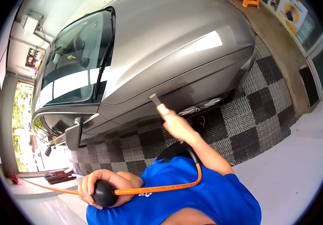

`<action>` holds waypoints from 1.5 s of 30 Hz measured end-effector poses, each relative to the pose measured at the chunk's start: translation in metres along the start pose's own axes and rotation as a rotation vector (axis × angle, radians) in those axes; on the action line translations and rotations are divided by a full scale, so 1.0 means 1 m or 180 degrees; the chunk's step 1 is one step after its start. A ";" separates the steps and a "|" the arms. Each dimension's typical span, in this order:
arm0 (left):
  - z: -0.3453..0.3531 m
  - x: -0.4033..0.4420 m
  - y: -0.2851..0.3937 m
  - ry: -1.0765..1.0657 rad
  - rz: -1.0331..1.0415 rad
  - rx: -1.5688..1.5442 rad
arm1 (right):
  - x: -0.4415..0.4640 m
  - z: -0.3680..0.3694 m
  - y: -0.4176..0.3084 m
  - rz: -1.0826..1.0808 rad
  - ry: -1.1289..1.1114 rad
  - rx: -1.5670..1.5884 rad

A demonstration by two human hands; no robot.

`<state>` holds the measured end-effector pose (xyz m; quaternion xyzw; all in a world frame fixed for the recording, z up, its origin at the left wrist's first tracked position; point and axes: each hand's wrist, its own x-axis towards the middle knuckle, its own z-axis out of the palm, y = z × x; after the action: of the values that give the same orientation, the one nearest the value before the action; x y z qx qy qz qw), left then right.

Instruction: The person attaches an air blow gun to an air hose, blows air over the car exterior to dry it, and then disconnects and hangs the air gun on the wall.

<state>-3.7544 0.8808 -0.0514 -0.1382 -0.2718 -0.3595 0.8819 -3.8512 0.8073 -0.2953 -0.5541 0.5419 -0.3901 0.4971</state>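
My right hand [174, 125] is closed round the light handle of a brush-like tool [157, 102], whose tip is at the side of a grey car [142, 71], close to the body line above the front wheel [200, 106]. Whether the tip touches the paint I cannot tell. Lower left, my left hand [101, 183] has its fingers wrapped round a black ball [105, 193] on an orange hose [157, 188]. The hose runs across the front of the blue shirt to a black fitting near my right forearm.
The car's side mirror [73, 135] sticks out at the left. Black and grey floor tiles [243, 127] lie beside the car. A white ledge [281, 165] is at the right, an orange stool [251, 3] at the top right. The hose continues left to a red object [14, 179].
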 end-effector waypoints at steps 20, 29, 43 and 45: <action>-0.008 -0.016 -0.140 0.0383 0.0372 -0.0074 | 0.088 -0.205 0.010 0.0141 0.0822 -0.0613; 0.005 -0.035 -0.176 0.0357 0.0470 -0.0018 | 0.076 -0.285 0.043 0.1028 0.1727 -0.0590; -0.012 -0.024 -0.157 0.0333 0.0436 0.0443 | 0.120 -0.156 -0.031 -0.0248 -0.0861 -0.0808; -0.013 -0.017 -0.150 0.0441 0.0558 0.0523 | 0.144 -0.102 -0.054 -0.0588 -0.1580 -0.0588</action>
<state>-3.8662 0.7793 -0.0644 -0.0636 -0.2256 -0.2663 0.9349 -3.9230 0.6471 -0.2377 -0.7227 0.3840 -0.2351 0.5244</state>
